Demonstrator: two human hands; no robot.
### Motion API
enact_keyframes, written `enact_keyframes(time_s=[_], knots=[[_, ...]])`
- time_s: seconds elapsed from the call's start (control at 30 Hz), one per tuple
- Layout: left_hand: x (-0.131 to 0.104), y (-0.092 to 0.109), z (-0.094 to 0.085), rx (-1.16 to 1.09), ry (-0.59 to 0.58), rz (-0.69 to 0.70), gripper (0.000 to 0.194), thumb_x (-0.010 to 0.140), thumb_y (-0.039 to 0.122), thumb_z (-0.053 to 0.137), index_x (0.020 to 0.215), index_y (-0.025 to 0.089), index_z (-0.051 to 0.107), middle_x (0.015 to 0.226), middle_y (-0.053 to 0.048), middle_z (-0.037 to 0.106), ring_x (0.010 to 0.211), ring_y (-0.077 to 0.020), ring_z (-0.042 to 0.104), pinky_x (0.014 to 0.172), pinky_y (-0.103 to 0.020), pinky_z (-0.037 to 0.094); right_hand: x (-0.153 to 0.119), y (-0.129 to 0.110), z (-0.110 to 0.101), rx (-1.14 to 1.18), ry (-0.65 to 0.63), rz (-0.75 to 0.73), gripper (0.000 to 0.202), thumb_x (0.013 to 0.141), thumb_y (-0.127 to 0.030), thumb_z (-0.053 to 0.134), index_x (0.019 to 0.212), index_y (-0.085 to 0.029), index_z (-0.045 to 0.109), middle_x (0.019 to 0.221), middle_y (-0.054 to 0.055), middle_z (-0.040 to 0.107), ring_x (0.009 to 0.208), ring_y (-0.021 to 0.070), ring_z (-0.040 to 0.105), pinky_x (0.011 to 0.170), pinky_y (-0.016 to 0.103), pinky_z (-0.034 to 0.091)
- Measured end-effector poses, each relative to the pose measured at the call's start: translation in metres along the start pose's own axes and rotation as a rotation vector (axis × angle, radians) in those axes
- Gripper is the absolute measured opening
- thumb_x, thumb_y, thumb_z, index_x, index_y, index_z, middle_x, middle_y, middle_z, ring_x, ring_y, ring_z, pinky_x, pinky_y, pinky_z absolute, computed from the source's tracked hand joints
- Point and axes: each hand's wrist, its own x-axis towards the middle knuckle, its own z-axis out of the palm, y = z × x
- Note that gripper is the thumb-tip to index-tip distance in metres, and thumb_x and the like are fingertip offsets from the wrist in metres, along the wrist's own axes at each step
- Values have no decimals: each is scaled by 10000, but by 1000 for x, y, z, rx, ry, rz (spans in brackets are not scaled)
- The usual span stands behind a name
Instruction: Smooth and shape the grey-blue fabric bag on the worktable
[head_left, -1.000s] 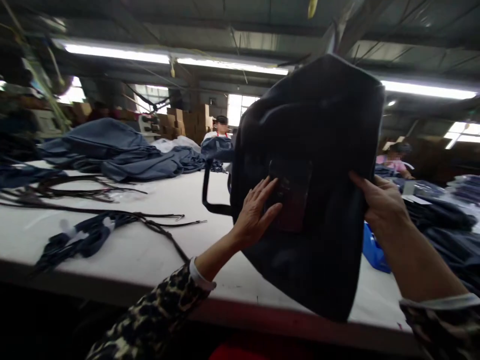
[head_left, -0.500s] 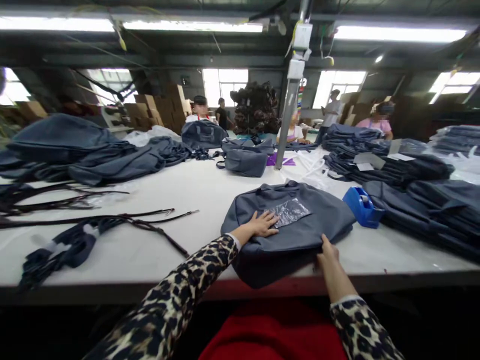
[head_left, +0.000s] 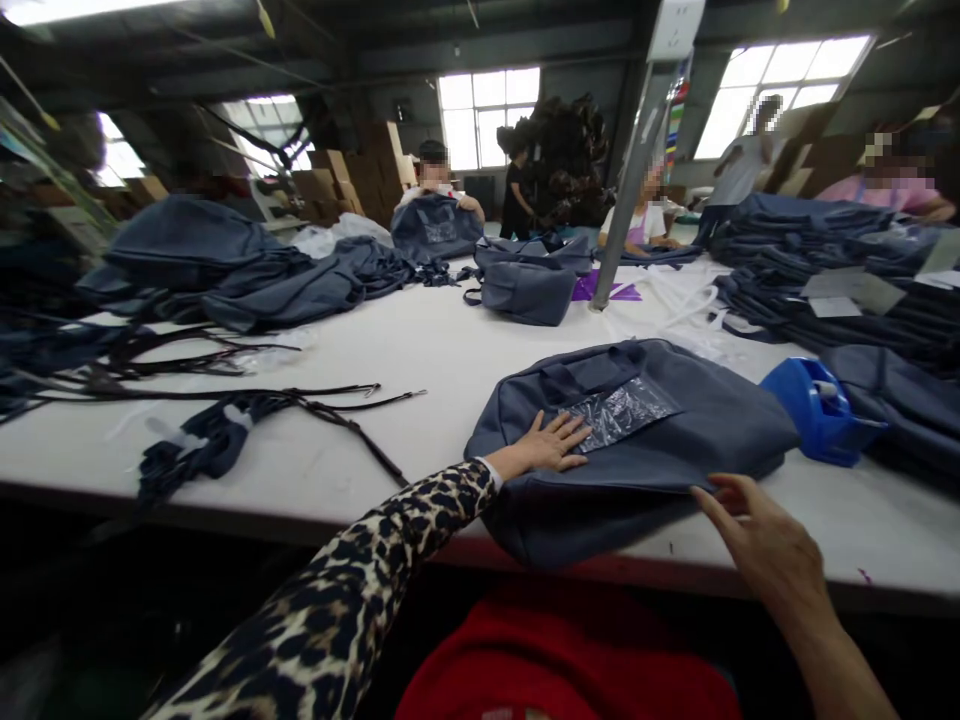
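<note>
A dark blue-grey bag point(head_left: 675, 450) lies on the white table in front of me, its lower side hanging a little over the front edge. A clear plastic packet point(head_left: 626, 412) rests on its upper face. My left hand point(head_left: 546, 446) is flat on the bag with fingers spread, the fingertips reaching the packet's left end. My right hand point(head_left: 765, 540) is at the bag's front right edge, thumb and bent forefinger apart, with nothing visible between them. Just right of the bag stands a blue tape dispenser point(head_left: 821, 410).
Dark straps point(head_left: 330, 400) and a bundled blue strap point(head_left: 202, 440) lie left. A metal post point(head_left: 634, 170) rises behind the bag, near a smaller bag point(head_left: 529, 290). Fabric piles point(head_left: 817, 270) stand right, more bags point(head_left: 195, 250) back left. Several people are across the table.
My right hand has loosened from the bag's edge and turned, its fingers now parted. The left hand stays flat on the bag. The view has tilted and shifted.
</note>
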Motion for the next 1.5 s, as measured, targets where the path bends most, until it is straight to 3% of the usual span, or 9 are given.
enact_keyframes(time_s=[0.1, 0.23, 0.37, 0.47, 0.7, 0.87, 1.13, 1.33, 1.5], knots=[[-1, 5, -14, -9, -22, 5, 695, 975, 545, 397, 1560, 256, 156, 1641, -56, 66, 1510, -310, -6, 1130, -684, -62, -3, -66, 16, -145, -197, -573, 537, 831, -347, 697, 1334, -238, 544, 1329, 90, 594, 1197, 270, 540, 979, 396, 418], [-24, 5, -55, -67, 26, 73, 606, 936, 408, 552, 1489, 233, 373, 1611, -103, 228, 1487, -312, 177, 1171, -632, 75, -16, -112, 48, -210, -373, -742, 364, 850, -156, 644, 1204, -241, 645, 1115, 45, 697, 1007, 233, 590, 832, 342, 440], [-92, -10, -72, -339, 645, -17, 441, 943, 295, 536, 1382, 269, 510, 1521, -87, 405, 1393, -259, 381, 1180, -486, 246, -38, -79, 57, -5, -204, -756, 343, 944, -198, 514, 1267, -245, 619, 1166, 44, 680, 1042, 226, 580, 871, 343, 448], [-147, -20, -40, -673, 1005, -253, 449, 923, 328, 573, 1358, 249, 497, 1437, -98, 479, 1311, -243, 460, 1111, -445, 361, -56, -50, 62, 184, -120, -743, 370, 988, -300, 471, 1344, -258, 564, 1223, 44, 653, 1084, 234, 568, 929, 351, 448], [-177, 2, 34, -1428, 690, -361, 576, 843, 574, 642, 1243, 169, 559, 1051, -116, 670, 869, -211, 673, 741, -340, 554, -75, -37, 78, 363, -62, -701, 389, 988, -252, 473, 1370, -277, 544, 1261, 52, 618, 1121, 242, 557, 949, 371, 428], [-161, 6, 20, -1633, 544, -326, 627, 778, 594, 706, 1221, 173, 565, 929, -74, 635, 754, -181, 657, 642, -302, 540, -74, -26, 80, 450, -69, -644, 381, 959, -233, 515, 1333, -270, 575, 1253, 74, 611, 1115, 261, 561, 939, 398, 429], [-145, -6, -5, -1362, 746, -199, 599, 640, 322, 866, 1190, 231, 645, 1184, -67, 565, 1022, -205, 532, 866, -324, 454, -75, -13, 84, 577, -95, -479, 310, 933, -249, 563, 1235, -251, 634, 1228, 89, 609, 1100, 266, 569, 946, 426, 440], [-145, -15, -10, -1555, 656, -99, 378, 665, 431, 841, 860, 128, 725, 888, -58, 661, 888, -198, 569, 874, -325, 408, -73, -15, 77, 601, -120, -467, 290, 927, -261, 571, 1207, -254, 645, 1233, 95, 606, 1089, 271, 581, 904, 421, 477], [-146, -29, -7, -1593, 784, -151, 389, 716, 481, 789, 669, 134, 619, 664, 7, 564, 678, -115, 489, 716, -254, 389, -65, -26, 71, 529, -133, -615, 306, 953, -259, 536, 1245, -287, 623, 1206, 72, 621, 1064, 240, 577, 877, 380, 483]])
